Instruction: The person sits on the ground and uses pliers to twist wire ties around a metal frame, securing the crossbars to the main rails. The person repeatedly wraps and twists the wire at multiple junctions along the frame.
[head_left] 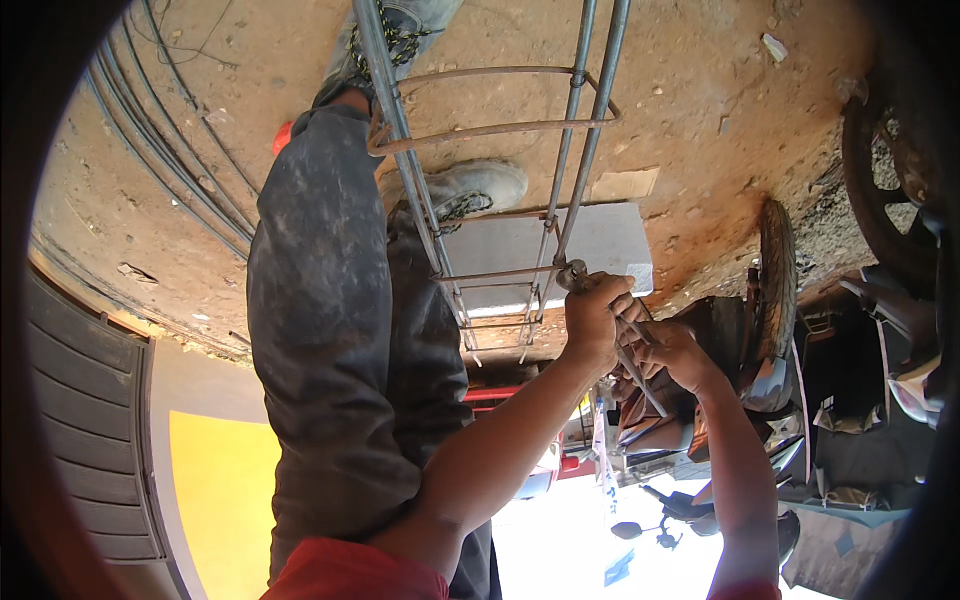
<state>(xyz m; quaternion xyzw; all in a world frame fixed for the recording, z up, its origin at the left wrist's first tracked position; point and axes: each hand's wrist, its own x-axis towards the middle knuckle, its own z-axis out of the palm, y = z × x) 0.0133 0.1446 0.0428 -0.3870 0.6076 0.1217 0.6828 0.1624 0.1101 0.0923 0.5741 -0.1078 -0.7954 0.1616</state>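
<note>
My left hand [597,318] is closed around a pair of metal pincers [574,275], just below their rounded jaws. The jaws sit at a corner of a steel rebar cage [393,95], where a thin bent stirrup [500,272] crosses a long bar. My right hand [672,354] is closed on the pincers' handles, close beside the left hand. One long handle sticks out past the fingers. The fingers hide part of the tool, and whether a tie wire is in the jaws cannot be made out.
Legs in dark trousers [320,260] and worn shoes stand left of the cage. A pale flat slab [610,240] lies beneath it on brown dirt. Several long rods [180,150] lie at the left. Motorbikes with a tyre [777,290] crowd the right. A yellow wall panel [222,500] stands lower left.
</note>
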